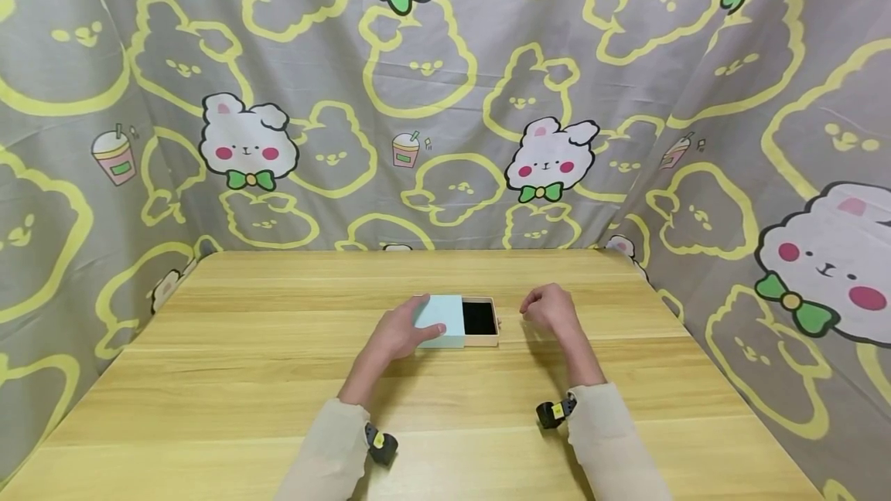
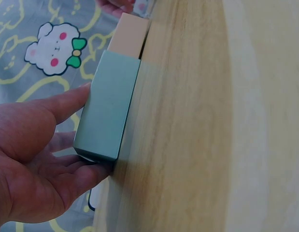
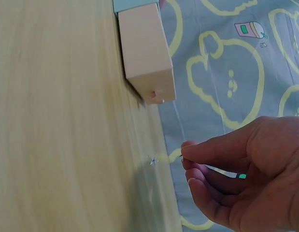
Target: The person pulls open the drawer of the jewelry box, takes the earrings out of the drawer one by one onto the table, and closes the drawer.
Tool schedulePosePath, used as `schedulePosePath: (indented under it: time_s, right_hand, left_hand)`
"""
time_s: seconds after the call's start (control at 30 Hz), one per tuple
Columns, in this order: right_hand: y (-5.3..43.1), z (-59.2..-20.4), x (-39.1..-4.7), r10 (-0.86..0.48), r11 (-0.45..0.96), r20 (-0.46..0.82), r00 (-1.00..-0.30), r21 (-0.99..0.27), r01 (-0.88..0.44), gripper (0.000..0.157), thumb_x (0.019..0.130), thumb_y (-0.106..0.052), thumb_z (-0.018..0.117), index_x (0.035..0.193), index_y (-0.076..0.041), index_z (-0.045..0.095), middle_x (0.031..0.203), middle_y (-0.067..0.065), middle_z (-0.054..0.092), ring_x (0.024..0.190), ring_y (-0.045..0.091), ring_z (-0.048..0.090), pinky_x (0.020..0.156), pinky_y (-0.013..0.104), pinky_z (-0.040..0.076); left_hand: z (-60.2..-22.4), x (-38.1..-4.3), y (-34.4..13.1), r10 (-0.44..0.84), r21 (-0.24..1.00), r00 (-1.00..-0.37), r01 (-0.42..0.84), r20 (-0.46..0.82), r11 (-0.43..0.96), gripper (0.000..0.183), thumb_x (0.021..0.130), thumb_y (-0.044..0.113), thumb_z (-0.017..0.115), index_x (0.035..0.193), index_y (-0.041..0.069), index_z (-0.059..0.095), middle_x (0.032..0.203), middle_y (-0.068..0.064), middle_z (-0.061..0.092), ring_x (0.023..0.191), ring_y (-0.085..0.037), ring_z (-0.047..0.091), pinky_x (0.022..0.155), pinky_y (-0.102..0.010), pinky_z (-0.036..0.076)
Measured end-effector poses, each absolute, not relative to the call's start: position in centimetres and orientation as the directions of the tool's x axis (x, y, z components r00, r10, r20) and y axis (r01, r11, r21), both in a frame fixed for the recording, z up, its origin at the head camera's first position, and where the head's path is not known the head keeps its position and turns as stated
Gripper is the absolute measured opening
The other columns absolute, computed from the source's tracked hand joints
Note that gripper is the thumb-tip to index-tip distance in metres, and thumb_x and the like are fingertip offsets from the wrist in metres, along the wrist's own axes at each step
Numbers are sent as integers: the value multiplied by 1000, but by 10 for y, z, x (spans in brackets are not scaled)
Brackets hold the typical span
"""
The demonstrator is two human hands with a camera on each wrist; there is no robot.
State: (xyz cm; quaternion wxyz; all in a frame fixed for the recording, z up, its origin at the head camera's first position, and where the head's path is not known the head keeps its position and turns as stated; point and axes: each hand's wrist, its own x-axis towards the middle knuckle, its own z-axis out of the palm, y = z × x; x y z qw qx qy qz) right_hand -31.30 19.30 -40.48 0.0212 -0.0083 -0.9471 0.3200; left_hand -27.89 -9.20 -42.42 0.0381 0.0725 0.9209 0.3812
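Note:
A slide-out gift box lies on the table, its pale blue sleeve [image 1: 445, 319] at the left and its beige drawer [image 2: 130, 34] pulled partway out to the right. Black lining [image 1: 479, 318] shows inside the drawer. My left hand [image 1: 398, 328] grips the sleeve's left end, thumb along the near side and fingers at the far side. To the right of the drawer, my right hand [image 3: 236, 169] pinches a tiny shiny piece [image 3: 182, 157] between thumb and forefinger, mostly hidden by the fingertips. Just beside them shows a small silvery star [image 3: 153, 160], against the tabletop.
The wooden table [image 1: 278, 424] reaches back to a grey curtain [image 1: 445, 199] printed with rabbits, which also hangs along both sides. A small pull tab [image 3: 156, 96] sticks out from the drawer's end. Each sleeved wrist carries a small black camera [image 1: 381, 447].

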Motion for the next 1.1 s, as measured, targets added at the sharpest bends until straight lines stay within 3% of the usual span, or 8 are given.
schedulePosePath:
  time_s: [0.27, 0.43, 0.67, 1.1]
  right_hand:
    - [200, -414, -317, 20, 813, 11, -1000, -582, 10, 25, 77, 1, 55, 82, -6, 78, 100, 14, 76, 109, 39, 63, 91, 48, 52]
    - [201, -416, -317, 27, 813, -15, -1000, -581, 31, 20, 79, 0, 59, 81, -6, 78, 101, 14, 75, 112, 38, 62, 86, 43, 53]
    - [202, -418, -315, 28, 795, -49, -998, -604, 52, 10, 82, -1, 68, 81, -5, 77, 91, 11, 74, 87, 29, 61, 61, 28, 46]
    - [203, -420, -316, 22, 795, -64, -998, -604, 56, 12, 82, -1, 65, 81, -5, 76, 84, 8, 72, 76, 23, 57, 57, 26, 43]
  left_hand:
    - [-425, -280, -92, 169, 705, -986, 114, -8, 700, 75, 93, 42, 73, 154, 11, 44, 157, -18, 45, 143, -44, 42, 113, -58, 39]
    - [-425, -280, -92, 169, 698, -986, 118, -5, 706, 74, 93, 42, 73, 154, 10, 44, 156, -18, 45, 143, -44, 43, 113, -58, 39]
    - [-425, -280, -92, 162, 696, -987, 111, -8, 710, 74, 92, 43, 74, 153, 11, 45, 156, -18, 46, 142, -43, 43, 113, -58, 40]
    - [-426, -279, -93, 157, 700, -988, 107, -7, 706, 74, 92, 42, 74, 153, 11, 45, 156, -18, 46, 142, -43, 44, 113, -57, 41]
